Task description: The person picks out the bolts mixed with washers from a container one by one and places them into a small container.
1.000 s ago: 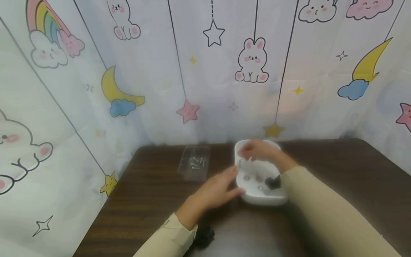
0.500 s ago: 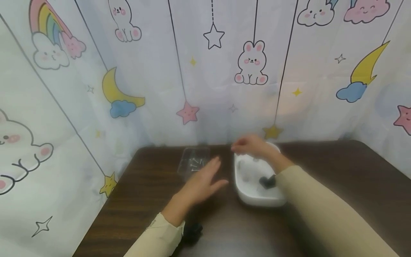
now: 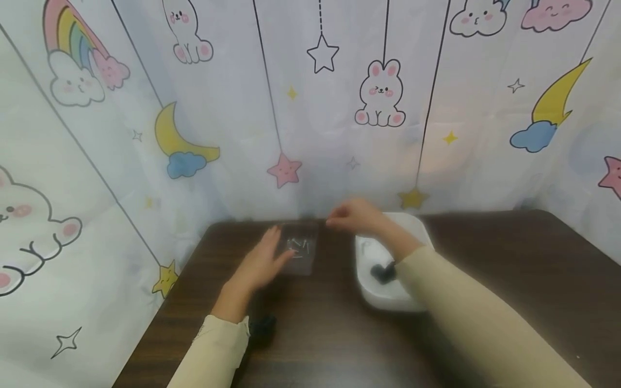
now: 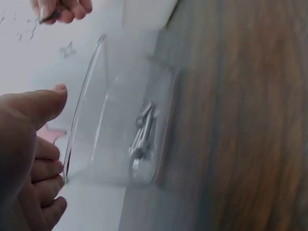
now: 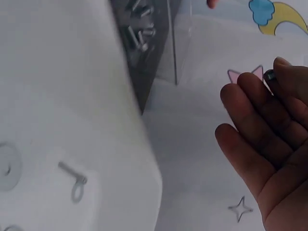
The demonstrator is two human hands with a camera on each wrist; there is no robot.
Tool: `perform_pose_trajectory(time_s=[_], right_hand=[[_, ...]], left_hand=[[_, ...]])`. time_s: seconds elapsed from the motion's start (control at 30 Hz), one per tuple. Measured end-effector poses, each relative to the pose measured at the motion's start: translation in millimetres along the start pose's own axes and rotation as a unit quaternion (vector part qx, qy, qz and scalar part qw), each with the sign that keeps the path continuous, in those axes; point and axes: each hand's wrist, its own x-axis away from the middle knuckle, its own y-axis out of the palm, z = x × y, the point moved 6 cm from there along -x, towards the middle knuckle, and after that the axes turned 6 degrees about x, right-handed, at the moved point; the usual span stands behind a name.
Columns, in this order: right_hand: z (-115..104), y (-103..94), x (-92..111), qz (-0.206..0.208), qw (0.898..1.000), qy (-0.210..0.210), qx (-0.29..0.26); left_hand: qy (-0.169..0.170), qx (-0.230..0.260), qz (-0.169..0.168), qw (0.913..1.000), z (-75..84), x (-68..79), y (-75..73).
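Observation:
My right hand (image 3: 359, 218) is raised between the white tray (image 3: 365, 293) and the clear plastic box (image 3: 299, 267). Its thumb and forefinger pinch a small metal screw (image 5: 269, 75), of which only a rounded dark end shows; the other fingers are loosely bent. At the box's left side is my left hand (image 3: 252, 267), thumb apart from the fingers, fingertips close to the rim in the left wrist view. Inside the box lie several silver screws (image 4: 144, 130). The right wrist view shows another screw (image 5: 72, 172) and a flat washer (image 5: 8, 167) in the tray.
Both containers stand on a dark wood-grain table (image 3: 315, 334), near its back edge. Behind it hangs a white cloth (image 3: 335, 140) printed with rabbits, stars and moons. A black wrist camera (image 3: 383, 272) on my right arm overlaps the tray.
My right hand has moved left out of the tray, toward the clear box, with the screw pinched. My left hand has left the tray's edge and moved left to the box.

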Motion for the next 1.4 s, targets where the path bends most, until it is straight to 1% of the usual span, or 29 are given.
perform_pose_trajectory(time_s=[0.13, 0.2, 0.3, 0.5, 0.7, 0.83, 0.97, 1.03, 1.2, 1.4], right_hand=[[-17, 8.8, -10, -0.008, 1.0, -0.009, 0.017], [-24, 15.4, -15, -0.015, 1.0, -0.007, 0.016], [-37, 26.0, -21, -0.025, 0.999, -0.015, 0.014], [-54, 50.5, -30, -0.042, 0.999, -0.023, 0.024], [-64, 80.3, -35, -0.075, 0.996, -0.016, 0.043], [-67, 92.1, -35, -0.084, 0.995, 0.008, 0.046], [-66, 98.6, -35, -0.073, 0.996, 0.037, 0.04], [-65, 101.5, -34, -0.068, 0.996, 0.047, 0.033], [-61, 109.5, -34, -0.047, 0.998, 0.043, 0.021], [-58, 117.1, -32, -0.02, 0.999, 0.03, 0.009]], left_hand=[[-0.019, 0.023, -0.019, 0.9994, -14.2, 0.4, -3.1], [-0.023, 0.03, -0.023, 0.999, -19.5, 0.0, -3.0], [-0.021, 0.042, -0.022, 0.9987, -23.9, -0.7, -2.6], [-0.007, 0.053, -0.009, 0.9985, -26.5, -1.5, -2.2], [0.015, 0.057, 0.005, 0.9982, -27.8, -1.7, -1.7], [0.028, 0.061, 0.012, 0.9977, -27.5, -2.0, -2.3], [0.036, 0.063, 0.016, 0.9972, -26.2, -2.3, -3.0], [0.031, 0.063, 0.016, 0.9974, -25.9, -2.1, -3.3], [0.018, 0.058, 0.009, 0.9981, -27.1, -2.8, -2.9], [0.026, 0.052, 0.013, 0.9982, -27.7, -3.4, -2.7]])
